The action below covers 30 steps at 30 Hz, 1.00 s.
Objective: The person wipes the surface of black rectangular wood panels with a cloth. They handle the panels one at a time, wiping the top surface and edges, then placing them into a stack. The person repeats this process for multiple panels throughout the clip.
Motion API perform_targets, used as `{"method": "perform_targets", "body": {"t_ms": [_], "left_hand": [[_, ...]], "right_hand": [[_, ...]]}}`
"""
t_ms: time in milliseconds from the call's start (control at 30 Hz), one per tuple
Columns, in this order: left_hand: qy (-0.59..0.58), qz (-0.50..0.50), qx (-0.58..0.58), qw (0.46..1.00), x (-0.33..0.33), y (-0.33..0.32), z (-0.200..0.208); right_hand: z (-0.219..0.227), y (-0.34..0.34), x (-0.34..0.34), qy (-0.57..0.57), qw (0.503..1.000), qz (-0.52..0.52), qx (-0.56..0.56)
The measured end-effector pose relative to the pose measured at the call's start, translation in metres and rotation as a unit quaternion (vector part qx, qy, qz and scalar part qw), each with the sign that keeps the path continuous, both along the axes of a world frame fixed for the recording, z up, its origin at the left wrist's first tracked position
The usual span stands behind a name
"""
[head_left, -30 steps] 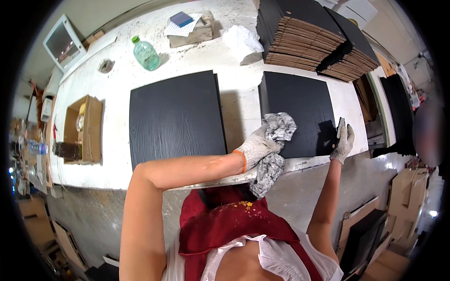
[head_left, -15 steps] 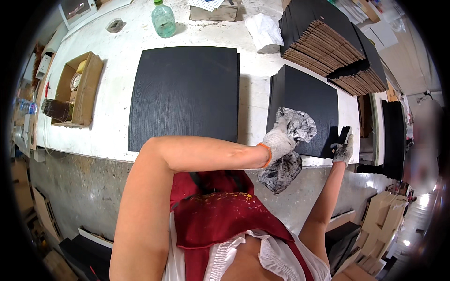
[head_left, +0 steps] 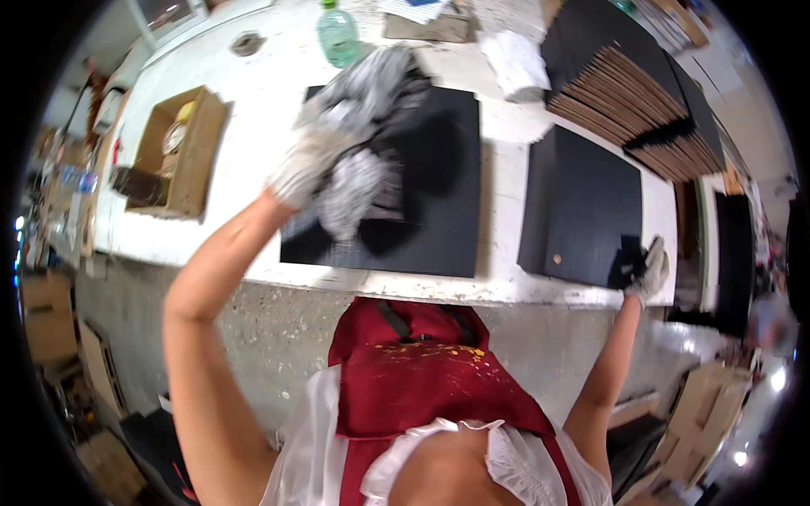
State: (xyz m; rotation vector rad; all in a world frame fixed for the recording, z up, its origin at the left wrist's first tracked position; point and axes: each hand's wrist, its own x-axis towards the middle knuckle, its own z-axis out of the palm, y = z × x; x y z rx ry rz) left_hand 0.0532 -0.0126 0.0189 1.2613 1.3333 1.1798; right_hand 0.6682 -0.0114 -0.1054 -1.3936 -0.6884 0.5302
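Note:
My left hand (head_left: 305, 164), in a pale work glove, is closed on a crumpled grey, black-stained rag (head_left: 371, 93). Blurred by motion, the rag hangs over the left black wood-grained panel (head_left: 439, 244) on the white table, covering part of it and casting a shadow. Far to the right, my right hand (head_left: 651, 271) wears a similar glove with dark stains. Its fingers are stretched out at the near right corner of a stack of black panels (head_left: 586, 202), touching its edge. A small pale round spot shows on that stack's top panel.
A wooden box (head_left: 207, 160) with odds and ends stands on the left of the table (head_left: 253, 240). Behind are a green-capped bottle (head_left: 339, 38), a white cloth bundle (head_left: 515, 63) and tall stacked black panels (head_left: 620, 80). Cardboard pieces (head_left: 696, 422) lean at the lower right.
My left hand has swung from the right stack to the left panel, carrying the rag. My right hand has stayed by the stack's near right corner. The whole view has shifted somewhat.

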Motion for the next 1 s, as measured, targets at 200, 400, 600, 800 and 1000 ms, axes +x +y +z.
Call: {"method": "perform_targets", "body": {"t_ms": [200,400,600,800,1000], "left_hand": [[0.572,-0.238,0.191,0.761,-0.034,-0.023,-0.033],[0.532,-0.157,0.263,0.789,-0.048,0.048,-0.078],[0.479,-0.182,0.306,0.802,-0.036,0.067,-0.066],[0.496,-0.25,0.316,0.769,-0.018,0.023,-0.073],[0.385,-0.389,0.339,0.765,-0.03,-0.038,-0.065]], "right_hand": [[0.004,-0.009,0.005,-0.081,0.994,-0.038,-0.065],[0.011,-0.003,-0.019,-0.076,0.997,-0.004,0.001],[0.005,0.0,-0.01,-0.163,0.981,-0.101,0.02],[0.047,-0.02,-0.107,-0.13,0.986,-0.006,0.107],[0.063,-0.066,-0.256,-0.104,0.978,0.132,0.128]]}}
